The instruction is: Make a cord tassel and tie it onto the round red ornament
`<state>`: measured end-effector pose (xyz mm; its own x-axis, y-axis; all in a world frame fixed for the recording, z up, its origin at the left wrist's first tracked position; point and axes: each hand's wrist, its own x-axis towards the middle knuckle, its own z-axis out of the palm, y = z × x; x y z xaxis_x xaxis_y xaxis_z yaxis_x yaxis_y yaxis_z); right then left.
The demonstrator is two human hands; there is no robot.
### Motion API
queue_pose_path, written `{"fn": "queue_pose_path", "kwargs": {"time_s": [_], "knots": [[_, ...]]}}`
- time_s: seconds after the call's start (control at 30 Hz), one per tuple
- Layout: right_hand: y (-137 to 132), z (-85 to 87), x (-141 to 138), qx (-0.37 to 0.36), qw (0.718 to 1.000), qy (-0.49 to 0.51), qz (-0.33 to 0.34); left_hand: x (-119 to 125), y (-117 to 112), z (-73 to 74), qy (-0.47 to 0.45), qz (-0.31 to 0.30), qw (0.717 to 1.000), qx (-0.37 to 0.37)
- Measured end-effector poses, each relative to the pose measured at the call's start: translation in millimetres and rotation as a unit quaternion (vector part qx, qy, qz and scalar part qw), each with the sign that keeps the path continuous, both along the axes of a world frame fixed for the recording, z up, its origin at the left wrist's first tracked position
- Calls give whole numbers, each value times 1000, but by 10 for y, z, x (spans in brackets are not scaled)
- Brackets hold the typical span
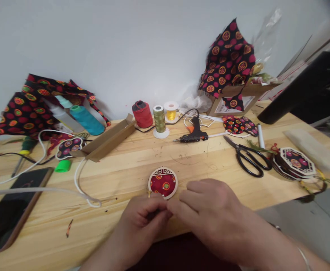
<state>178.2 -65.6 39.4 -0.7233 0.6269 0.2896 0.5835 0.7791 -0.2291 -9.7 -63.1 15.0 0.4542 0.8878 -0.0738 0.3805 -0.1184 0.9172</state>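
A round ornament (163, 183) with a pale cut-out rim and red patterned fabric lies flat on the wooden table. Just below it, at the table's near edge, my two hands meet at the fingertips. My left hand (142, 222) is closed in a pinch, thumb against the forefinger. Curled fingers close my right hand (212, 214), its tips against those of the left. Whatever sits between the fingertips is too small or hidden to make out. A tiny yellowish bit (149, 194) shows at the ornament's lower left rim, close to my left fingers.
Beyond the ornament lies a black glue gun (193, 133). Black-handled scissors (249, 158) and stacked octagonal ornaments (296, 162) are at right. Thread spools (159, 118) stand near the wall. A cardboard tray (108, 139), white cable (78, 180) and phone (15, 207) occupy the left.
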Motion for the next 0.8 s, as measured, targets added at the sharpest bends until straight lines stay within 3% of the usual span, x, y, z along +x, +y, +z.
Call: {"fn": "queue_pose_path", "kwargs": {"time_s": [0.1, 0.2, 0.3, 0.4, 0.5, 0.67, 0.8], "knots": [[187, 1, 44, -113, 991, 66, 24, -24, -35, 6, -51, 11, 997, -54], [318, -114, 13, -224, 953, 201, 30, -69, -44, -31, -119, 61, 985, -107], [311, -279, -91, -327, 883, 337, 15, -89, -35, -79, -211, 122, 956, -163], [197, -418, -211, -405, 793, 454, -42, -72, -28, -104, -261, 167, 930, -199], [82, -476, -300, -440, 733, 506, -111, -42, -17, -105, -272, 200, 917, -213], [-10, -466, -385, -453, 672, 552, -195, 0, 6, -112, -279, 240, 905, -216], [-56, -477, -417, -437, 665, 569, -207, 11, 6, -122, -283, 259, 895, -229]]}}
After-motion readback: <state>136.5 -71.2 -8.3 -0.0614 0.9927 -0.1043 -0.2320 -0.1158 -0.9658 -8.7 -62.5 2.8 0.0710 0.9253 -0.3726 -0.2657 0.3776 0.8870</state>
